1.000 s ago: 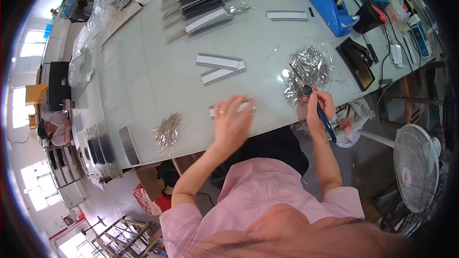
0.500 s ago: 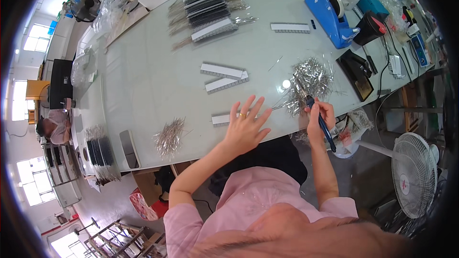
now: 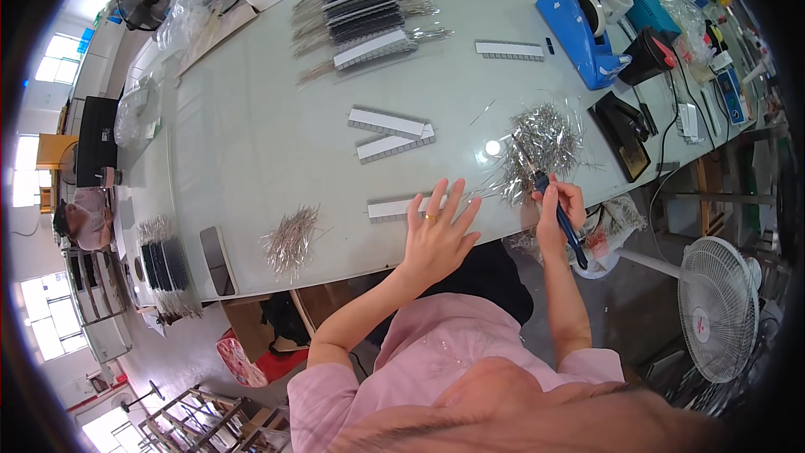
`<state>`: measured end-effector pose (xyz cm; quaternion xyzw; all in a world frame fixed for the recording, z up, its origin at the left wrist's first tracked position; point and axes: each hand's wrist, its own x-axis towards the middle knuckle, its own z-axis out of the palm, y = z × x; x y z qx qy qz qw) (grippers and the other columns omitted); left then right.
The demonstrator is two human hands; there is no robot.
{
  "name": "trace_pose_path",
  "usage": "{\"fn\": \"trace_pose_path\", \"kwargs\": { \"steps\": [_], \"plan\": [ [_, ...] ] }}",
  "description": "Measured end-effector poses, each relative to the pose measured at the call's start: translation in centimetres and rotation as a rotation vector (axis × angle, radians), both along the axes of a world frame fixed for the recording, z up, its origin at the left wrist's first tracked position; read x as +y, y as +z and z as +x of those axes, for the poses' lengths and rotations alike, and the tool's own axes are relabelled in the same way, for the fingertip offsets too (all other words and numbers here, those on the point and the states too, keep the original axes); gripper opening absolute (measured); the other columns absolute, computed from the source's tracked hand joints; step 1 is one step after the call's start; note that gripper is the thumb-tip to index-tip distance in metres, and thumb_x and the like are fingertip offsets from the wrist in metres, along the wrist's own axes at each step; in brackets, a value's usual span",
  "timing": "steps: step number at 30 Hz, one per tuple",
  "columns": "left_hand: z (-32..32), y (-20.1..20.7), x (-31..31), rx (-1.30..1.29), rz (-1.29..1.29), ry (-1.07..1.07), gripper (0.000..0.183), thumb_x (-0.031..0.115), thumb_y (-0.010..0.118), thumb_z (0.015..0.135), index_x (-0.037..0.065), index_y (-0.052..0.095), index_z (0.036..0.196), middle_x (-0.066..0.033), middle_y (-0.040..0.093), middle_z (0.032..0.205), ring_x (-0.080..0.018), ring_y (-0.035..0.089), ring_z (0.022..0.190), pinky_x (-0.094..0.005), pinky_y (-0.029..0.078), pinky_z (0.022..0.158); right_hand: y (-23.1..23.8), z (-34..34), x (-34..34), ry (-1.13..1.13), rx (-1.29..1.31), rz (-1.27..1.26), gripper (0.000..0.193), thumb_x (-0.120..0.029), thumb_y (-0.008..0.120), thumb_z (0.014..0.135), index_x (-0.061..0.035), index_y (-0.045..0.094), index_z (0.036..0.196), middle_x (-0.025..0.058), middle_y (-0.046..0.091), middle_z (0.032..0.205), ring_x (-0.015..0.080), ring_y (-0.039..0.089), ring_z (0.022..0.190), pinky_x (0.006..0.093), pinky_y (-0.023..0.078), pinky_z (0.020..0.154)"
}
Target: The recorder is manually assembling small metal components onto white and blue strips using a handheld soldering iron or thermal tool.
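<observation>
My right hand (image 3: 560, 211) is closed around the dark blue handle of a pen-shaped tool (image 3: 571, 233). Its thin metal tip points into a pile of fine silver wire pieces (image 3: 545, 136). At the table's near edge, my left hand (image 3: 434, 239) has its fingers spread, palm down and holding nothing. Its fingertips overlap the right part of a white-and-grey ruled strip (image 3: 387, 210); whether they touch it I cannot tell. Farther up lie two similar strips (image 3: 384, 121), meeting at their right ends. A smaller pile of wire pieces (image 3: 291, 240) is at the left.
At the back sit bundled dark strips with wire ends (image 3: 362, 13). A blue tape dispenser (image 3: 579, 33) and a black stand (image 3: 622, 136) stand to the right. A phone (image 3: 219, 260) lies at the left edge. A white fan (image 3: 717, 310) is beside the table, lower right.
My left hand has drawn slightly toward me and to the right, showing more of the strip. My right hand keeps its hold on the tool, nearly still. The whole view has shifted a little.
</observation>
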<state>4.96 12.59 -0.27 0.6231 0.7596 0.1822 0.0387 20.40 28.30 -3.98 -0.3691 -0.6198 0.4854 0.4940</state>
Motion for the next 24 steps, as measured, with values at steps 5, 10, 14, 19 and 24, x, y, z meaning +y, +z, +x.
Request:
{"fn": "trace_pose_path", "kwargs": {
  "steps": [5, 10, 14, 19, 24],
  "plan": [
    [-1.1, 0.7, -2.6, 0.011, -0.043, 0.086, 0.062, 0.031, 0.07, 0.082, 0.02, 0.051, 0.14, -0.0118, 0.037, 0.152, -0.032, 0.029, 0.141, -0.0561, 0.02, 0.11, 0.7, 0.7, 0.0, 0.041, -0.071, 0.008, 0.006, -0.002, 0.058, 0.094, 0.0007, 0.054, 0.097, 0.0054, 0.061, 0.078, 0.0103, 0.064, 0.067, 0.038, 0.046, 0.104],
    [-3.6, 0.6, -5.8, 0.038, -0.082, 0.162, 0.062, 0.027, 0.07, 0.082, 0.018, 0.051, 0.14, -0.0134, 0.038, 0.151, -0.0306, 0.033, 0.139, -0.056, 0.019, 0.111, 3.0, 3.2, -0.9, 0.271, -0.256, 0.185, 0.007, 0.001, 0.059, 0.089, -0.0006, 0.055, 0.094, 0.0053, 0.059, 0.079, 0.012, 0.065, 0.066, 0.0442, 0.044, 0.106],
    [-3.1, 0.6, -6.1, 0.066, -0.107, 0.139, 0.058, 0.033, 0.07, 0.083, 0.02, 0.054, 0.137, -0.0106, 0.043, 0.147, -0.0278, 0.037, 0.136, -0.0535, 0.02, 0.11, 5.1, 3.1, -2.3, 0.265, -0.254, 0.192, 0.01, 0.001, 0.069, 0.08, -0.0018, 0.061, 0.085, 0.0089, 0.066, 0.073, 0.0188, 0.067, 0.067, 0.0441, 0.054, 0.094],
    [-2.3, 0.1, -5.6, 0.075, -0.077, 0.159, 0.055, 0.035, 0.067, 0.085, 0.02, 0.055, 0.137, -0.0097, 0.043, 0.146, -0.0265, 0.038, 0.135, -0.0532, 0.02, 0.11, 5.9, 2.6, -3.1, 0.325, -0.313, 0.256, 0.012, -0.002, 0.072, 0.077, -0.0027, 0.062, 0.084, 0.0102, 0.067, 0.075, 0.0212, 0.067, 0.067, 0.0442, 0.056, 0.089],
    [-2.4, 0.2, -5.5, 0.106, -0.089, 0.215, 0.052, 0.034, 0.065, 0.087, 0.02, 0.056, 0.136, -0.0095, 0.044, 0.146, -0.0263, 0.038, 0.135, -0.0528, 0.018, 0.11, 6.1, 1.7, -3.5, 0.378, -0.365, 0.265, 0.012, -0.002, 0.072, 0.077, -0.0035, 0.061, 0.08, 0.0085, 0.064, 0.071, 0.0192, 0.064, 0.061, 0.0392, 0.058, 0.085]
  ]
}}
